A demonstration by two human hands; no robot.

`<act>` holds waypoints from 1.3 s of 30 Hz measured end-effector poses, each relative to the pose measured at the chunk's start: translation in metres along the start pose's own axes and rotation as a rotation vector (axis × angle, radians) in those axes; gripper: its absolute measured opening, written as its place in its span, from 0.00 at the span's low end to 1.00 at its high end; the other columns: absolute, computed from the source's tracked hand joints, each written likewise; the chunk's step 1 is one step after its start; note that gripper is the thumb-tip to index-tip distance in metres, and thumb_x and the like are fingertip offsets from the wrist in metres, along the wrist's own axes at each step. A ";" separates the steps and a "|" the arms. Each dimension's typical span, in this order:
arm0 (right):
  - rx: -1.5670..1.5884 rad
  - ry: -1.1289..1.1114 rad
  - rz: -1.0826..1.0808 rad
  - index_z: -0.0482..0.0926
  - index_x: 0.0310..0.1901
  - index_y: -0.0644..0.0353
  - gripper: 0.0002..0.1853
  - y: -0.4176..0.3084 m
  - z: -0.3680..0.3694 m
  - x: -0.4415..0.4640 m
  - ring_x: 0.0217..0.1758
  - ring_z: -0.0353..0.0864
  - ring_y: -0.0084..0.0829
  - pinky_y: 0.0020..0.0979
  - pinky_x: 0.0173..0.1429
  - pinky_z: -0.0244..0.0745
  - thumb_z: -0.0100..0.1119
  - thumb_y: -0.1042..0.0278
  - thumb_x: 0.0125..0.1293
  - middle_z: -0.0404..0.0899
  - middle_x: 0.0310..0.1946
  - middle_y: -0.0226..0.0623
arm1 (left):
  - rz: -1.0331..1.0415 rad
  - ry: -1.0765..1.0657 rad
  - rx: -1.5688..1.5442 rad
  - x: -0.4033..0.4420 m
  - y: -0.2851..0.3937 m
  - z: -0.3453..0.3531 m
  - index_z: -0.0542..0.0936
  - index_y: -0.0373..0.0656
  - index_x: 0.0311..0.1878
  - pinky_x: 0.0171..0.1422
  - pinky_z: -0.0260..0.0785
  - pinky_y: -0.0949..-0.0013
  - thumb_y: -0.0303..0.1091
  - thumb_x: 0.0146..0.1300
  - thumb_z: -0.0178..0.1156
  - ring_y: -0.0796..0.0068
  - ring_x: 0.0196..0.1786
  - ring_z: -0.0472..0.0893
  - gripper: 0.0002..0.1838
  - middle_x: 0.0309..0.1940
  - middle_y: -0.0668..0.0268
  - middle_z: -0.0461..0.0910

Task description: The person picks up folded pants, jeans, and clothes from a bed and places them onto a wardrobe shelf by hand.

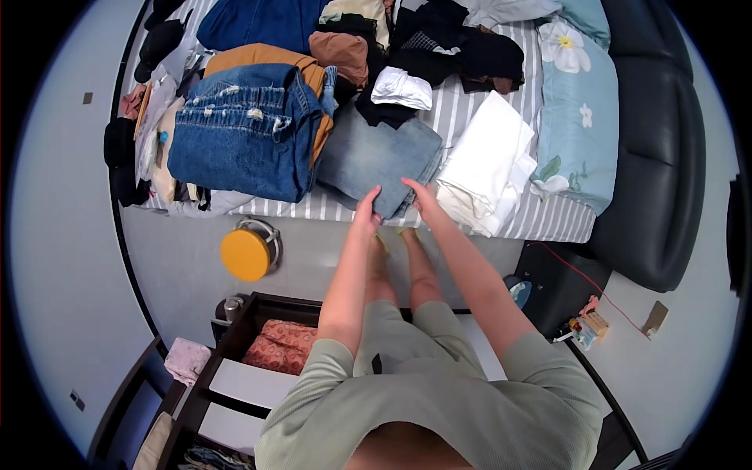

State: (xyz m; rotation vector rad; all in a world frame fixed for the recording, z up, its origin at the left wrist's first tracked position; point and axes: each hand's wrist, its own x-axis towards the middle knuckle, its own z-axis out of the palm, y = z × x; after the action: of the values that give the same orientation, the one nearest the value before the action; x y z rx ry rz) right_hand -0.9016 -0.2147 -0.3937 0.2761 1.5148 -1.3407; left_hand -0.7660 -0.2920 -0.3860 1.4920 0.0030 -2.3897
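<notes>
A folded pair of faded blue jeans (pixel 376 153) lies flat on the striped bedsheet. My left hand (pixel 367 213) grips its near edge, thumb on top and the other fingers mostly hidden beneath. At the near right corner, my right hand (pixel 424 197) holds the same jeans in a similar way. Just left of them are folded darker blue jeans with frayed bands (pixel 235 133), resting on a brown garment (pixel 262 56). To the right, folded white cloth (pixel 486 160) lies close to my right hand. Beyond the faded jeans sits a small folded white garment (pixel 401 88) on black clothing.
Dark clothes (pixel 489 59) are heaped farther back on the bed, near a floral blue pillow (pixel 576 117) and black headboard (pixel 654 149). A yellow-topped stool (pixel 245 254) stands by the bed. Behind me, an open drawer holds red patterned fabric (pixel 280 346).
</notes>
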 end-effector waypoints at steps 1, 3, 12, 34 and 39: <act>0.014 -0.021 -0.035 0.64 0.55 0.67 0.36 0.004 -0.001 0.001 0.50 0.73 0.33 0.31 0.54 0.68 0.69 0.62 0.46 0.73 0.49 0.39 | 0.017 0.010 0.004 -0.001 -0.001 -0.002 0.66 0.35 0.56 0.52 0.72 0.62 0.31 0.53 0.64 0.63 0.52 0.74 0.28 0.50 0.57 0.73; -0.073 0.010 -0.044 0.65 0.55 0.66 0.34 -0.001 0.001 -0.006 0.50 0.73 0.32 0.31 0.53 0.67 0.68 0.62 0.46 0.73 0.48 0.38 | 0.033 0.042 0.007 -0.002 0.001 -0.004 0.66 0.34 0.55 0.51 0.72 0.63 0.32 0.53 0.64 0.65 0.51 0.75 0.27 0.50 0.57 0.73; 0.423 -0.036 0.167 0.68 0.50 0.57 0.27 -0.029 0.020 -0.030 0.45 0.73 0.31 0.29 0.47 0.70 0.65 0.62 0.47 0.73 0.44 0.35 | 0.347 0.191 -0.063 -0.026 0.003 0.018 0.66 0.47 0.56 0.60 0.60 0.63 0.52 0.54 0.60 0.68 0.58 0.68 0.30 0.56 0.65 0.69; 0.451 -0.116 0.232 0.67 0.50 0.60 0.20 0.004 -0.012 -0.094 0.47 0.76 0.29 0.31 0.51 0.73 0.58 0.70 0.56 0.75 0.45 0.33 | 0.129 -0.036 -0.135 -0.066 -0.010 0.015 0.70 0.39 0.53 0.59 0.65 0.60 0.36 0.54 0.61 0.62 0.53 0.73 0.24 0.52 0.60 0.73; 0.258 -0.119 0.263 0.69 0.49 0.58 0.19 0.020 -0.030 -0.112 0.47 0.76 0.25 0.30 0.51 0.73 0.60 0.65 0.57 0.76 0.44 0.30 | 0.016 -0.005 0.118 -0.075 -0.038 -0.019 0.68 0.38 0.54 0.49 0.72 0.64 0.28 0.50 0.63 0.63 0.47 0.77 0.26 0.47 0.58 0.74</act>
State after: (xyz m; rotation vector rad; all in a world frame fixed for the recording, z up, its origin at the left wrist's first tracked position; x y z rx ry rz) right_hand -0.8546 -0.1334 -0.3222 0.5304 1.1619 -1.3138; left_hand -0.7297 -0.2322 -0.3353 1.5317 -0.1537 -2.4179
